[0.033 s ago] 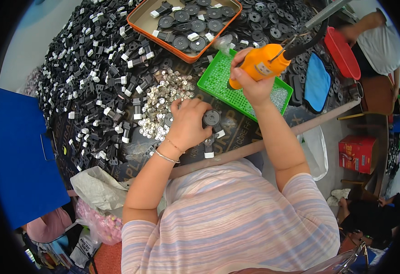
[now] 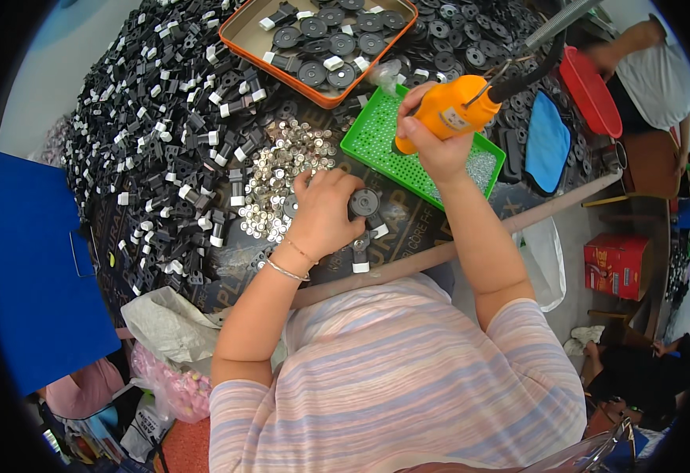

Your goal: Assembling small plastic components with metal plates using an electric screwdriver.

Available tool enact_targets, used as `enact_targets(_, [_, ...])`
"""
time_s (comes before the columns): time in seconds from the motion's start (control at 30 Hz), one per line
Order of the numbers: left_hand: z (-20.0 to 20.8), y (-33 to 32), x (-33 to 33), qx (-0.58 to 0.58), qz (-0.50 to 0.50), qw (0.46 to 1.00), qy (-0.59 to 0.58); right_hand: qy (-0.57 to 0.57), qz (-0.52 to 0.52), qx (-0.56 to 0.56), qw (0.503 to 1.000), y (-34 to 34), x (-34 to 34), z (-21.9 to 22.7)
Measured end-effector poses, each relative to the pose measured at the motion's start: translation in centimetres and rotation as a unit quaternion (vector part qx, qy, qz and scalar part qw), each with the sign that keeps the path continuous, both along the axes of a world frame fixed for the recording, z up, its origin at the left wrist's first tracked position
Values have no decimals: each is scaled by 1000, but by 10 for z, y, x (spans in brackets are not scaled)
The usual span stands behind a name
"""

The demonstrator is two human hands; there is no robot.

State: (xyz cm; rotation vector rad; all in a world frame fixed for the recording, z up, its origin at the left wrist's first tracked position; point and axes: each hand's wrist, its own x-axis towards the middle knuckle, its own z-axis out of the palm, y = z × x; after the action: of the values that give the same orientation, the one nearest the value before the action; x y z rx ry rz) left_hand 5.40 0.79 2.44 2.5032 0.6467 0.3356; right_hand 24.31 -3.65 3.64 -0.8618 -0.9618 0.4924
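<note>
My right hand [image 2: 441, 150] is wrapped round an orange electric screwdriver [image 2: 459, 106], held over a green perforated tray [image 2: 392, 154]. The screwdriver's tip is hidden behind the hand. On the dark table my left hand [image 2: 325, 209] curls with its thumb and forefinger against a black grooved disc part [image 2: 365, 202]. What lies under its palm is hidden. A black part with a white end [image 2: 360, 258] sits just below that disc. Beside the left fingers spreads a pile of small silvery round metal pieces [image 2: 270, 185].
A large heap of black parts with white ends [image 2: 163, 102] covers the left. An orange-rimmed tray [image 2: 325, 100] of discs stands at the back. Small screws [image 2: 481, 169] fill the green tray's right end. A blue cloth [image 2: 548, 142] and red basin [image 2: 589, 91] lie right, near another person's arm.
</note>
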Motion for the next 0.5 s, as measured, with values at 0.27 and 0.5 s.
enact_targets(0.27, [2, 6, -3, -24, 25, 999, 13, -43, -19, -19, 999, 5, 2, 1])
enact_targets(0.5, [-1, -7, 2, -6, -7, 999, 42, 10, -29, 27, 999, -7, 1, 18])
